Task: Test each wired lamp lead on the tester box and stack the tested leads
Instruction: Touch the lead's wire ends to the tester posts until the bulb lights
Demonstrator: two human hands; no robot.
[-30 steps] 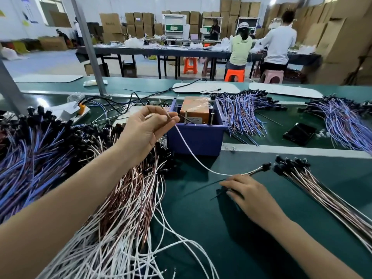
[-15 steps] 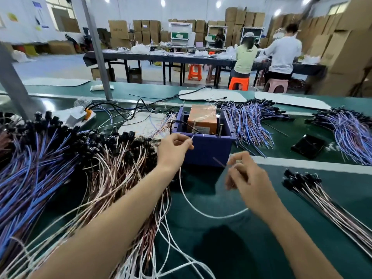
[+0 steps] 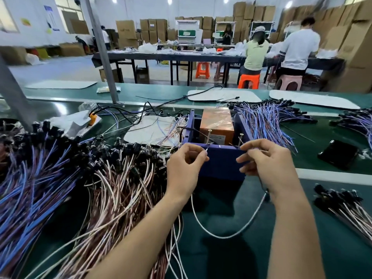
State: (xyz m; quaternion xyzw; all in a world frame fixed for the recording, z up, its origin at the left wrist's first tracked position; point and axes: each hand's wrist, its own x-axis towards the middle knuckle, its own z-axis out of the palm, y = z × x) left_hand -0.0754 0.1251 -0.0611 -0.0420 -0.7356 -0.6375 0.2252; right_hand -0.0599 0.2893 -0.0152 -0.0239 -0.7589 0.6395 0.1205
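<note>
Out to the left of the left hand: heaped leads sprawled over the bench. Left hand curled, pinching one bare end of a white lead at the near rim of the blue tester box. Hanging in a slack loop below both wrists. Right hand curled too, pinching the other end at the same rim. Well off to its right, a stack of leads on the bench.

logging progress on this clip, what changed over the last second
The right hand lifted off the table, pinched the white lead and rose to the blue tester box. The left hand, pinching the lead's other end, came down to the box's near rim. The tested stack at right and the untested pile at left stayed put.
</note>
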